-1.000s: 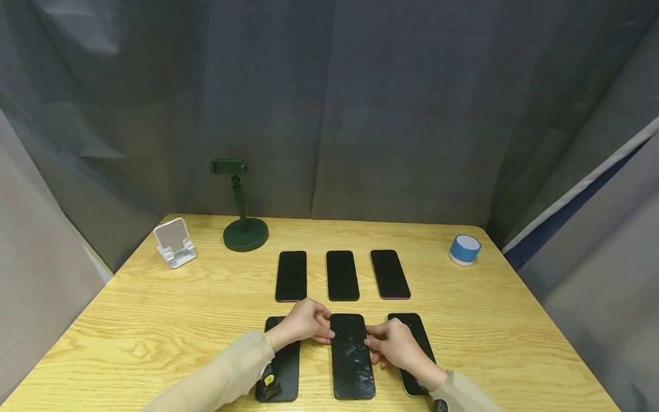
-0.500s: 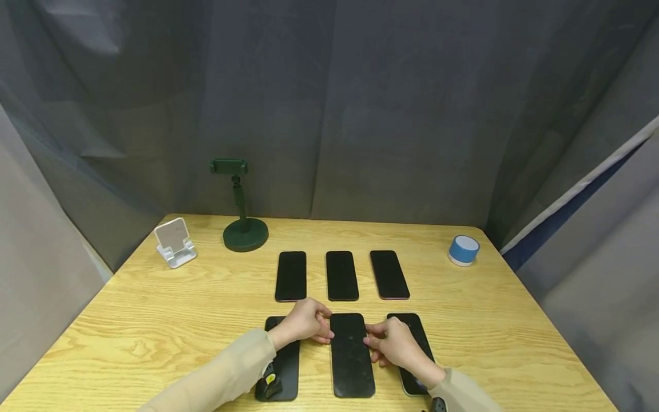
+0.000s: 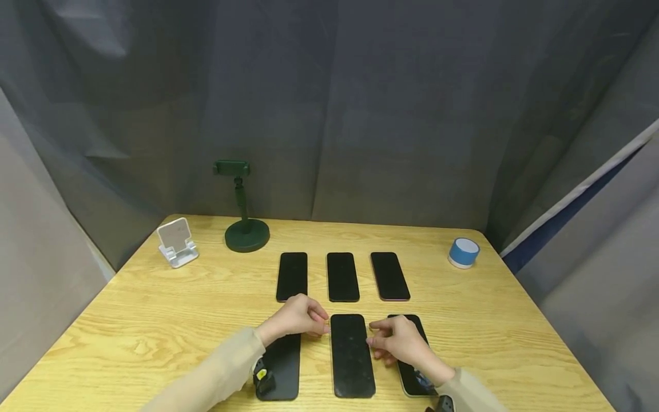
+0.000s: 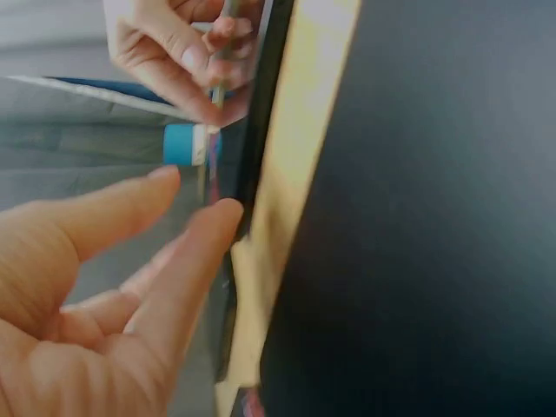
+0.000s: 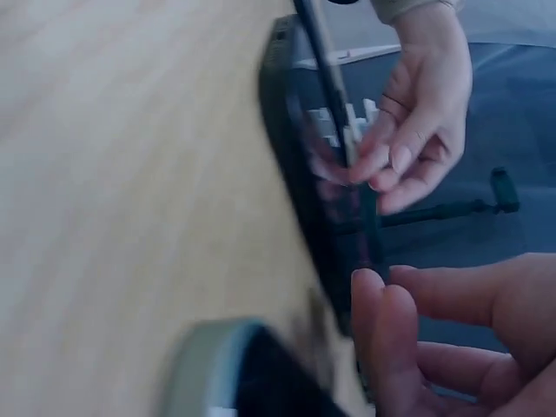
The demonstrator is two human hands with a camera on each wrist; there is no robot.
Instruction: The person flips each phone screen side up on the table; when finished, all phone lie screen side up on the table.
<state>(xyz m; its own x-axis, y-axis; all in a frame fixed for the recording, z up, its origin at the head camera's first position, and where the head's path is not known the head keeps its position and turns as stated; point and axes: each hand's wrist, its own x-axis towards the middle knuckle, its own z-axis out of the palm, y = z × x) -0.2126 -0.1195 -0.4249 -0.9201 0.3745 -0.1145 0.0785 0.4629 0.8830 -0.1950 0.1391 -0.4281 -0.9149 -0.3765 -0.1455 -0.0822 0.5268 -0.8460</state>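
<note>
A dark smartphone (image 3: 352,357) lies flat in the middle of the front row, between my two hands. My left hand (image 3: 296,316) is beside its upper left edge, over the front left phone (image 3: 283,369); in the left wrist view, thumb and fingertips are parted and hold nothing. At the opposite edge is my right hand (image 3: 401,341), its fingertips close to the phone and a gap showing between thumb and forefinger. Whether those fingertips still touch the edge is unclear. Partly under the right hand and wrist lies the front right phone (image 3: 412,377).
Behind the hands lie three more black phones: left (image 3: 292,276), middle (image 3: 342,277) and right (image 3: 389,276). A green phone stand (image 3: 247,234) and a small white stand (image 3: 177,240) are at the back left. Back right is a blue and white cylinder (image 3: 464,253).
Both hands have drawn slightly outward from the middle phone, and their fingers have loosened. Pale smudges seen on its screen a second ago have faded. The phones keep their places.
</note>
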